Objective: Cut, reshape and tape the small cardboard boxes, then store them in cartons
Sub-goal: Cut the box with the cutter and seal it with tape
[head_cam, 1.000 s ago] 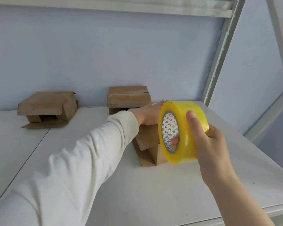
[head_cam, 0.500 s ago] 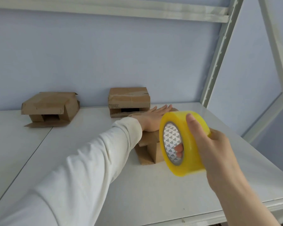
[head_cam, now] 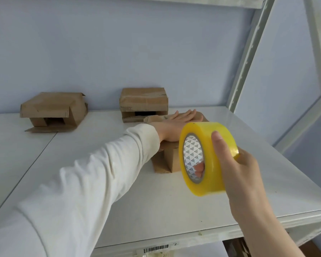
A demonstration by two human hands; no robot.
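Observation:
A small brown cardboard box (head_cam: 168, 160) stands on the white shelf (head_cam: 100, 182), just right of its middle. My left hand (head_cam: 176, 125) lies flat on the box's top, fingers straight, pressing it down. In front of the box, my right hand (head_cam: 239, 169) grips a yellow roll of clear tape (head_cam: 206, 158): the thumb lies over the outer band and the fingertips show inside the core. The roll hides the box's right part.
Two more small cardboard boxes stand at the back against the blue wall: one (head_cam: 54, 110) at the left with loose flaps, one (head_cam: 144, 103) in the middle. A white rack upright (head_cam: 248, 52) rises at the right. The shelf's front edge (head_cam: 174, 236) carries a barcode label.
My right hand has brought the tape roll lower and nearer to me. My left hand's fingers have flattened out on the box's top. The view has tilted down a little.

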